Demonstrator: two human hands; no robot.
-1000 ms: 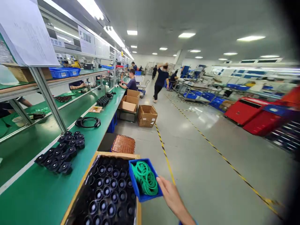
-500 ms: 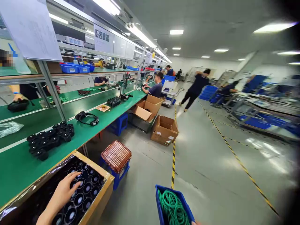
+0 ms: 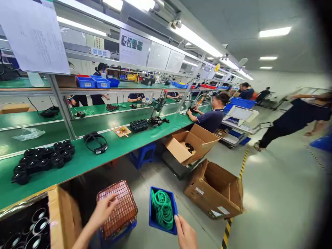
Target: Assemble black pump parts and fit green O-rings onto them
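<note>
My right hand (image 3: 185, 232) grips the right edge of a small blue bin (image 3: 153, 224), which holds green rings (image 3: 163, 209). My left hand (image 3: 105, 210) hovers over a stool with a brown beaded seat (image 3: 121, 216); its fingers are apart and nothing is in them. At the lower left, a cardboard box (image 3: 55, 216) holds round black parts with pale centres (image 3: 40, 224). Several black parts (image 3: 44, 159) stand grouped on the green bench (image 3: 77, 162), left of a black strapped headset (image 3: 95, 142).
An open carton (image 3: 215, 186) stands on the floor at the right, with another (image 3: 192, 143) behind it. A seated person (image 3: 211, 116) works at the bench. Another person (image 3: 298, 116) is walking at the right. A blue stool (image 3: 142, 155) sits under the bench.
My left hand has left the box of black parts and is over the stool. The blue bin with my right hand has come further into view, and the camera has turned right to left across the scene.
</note>
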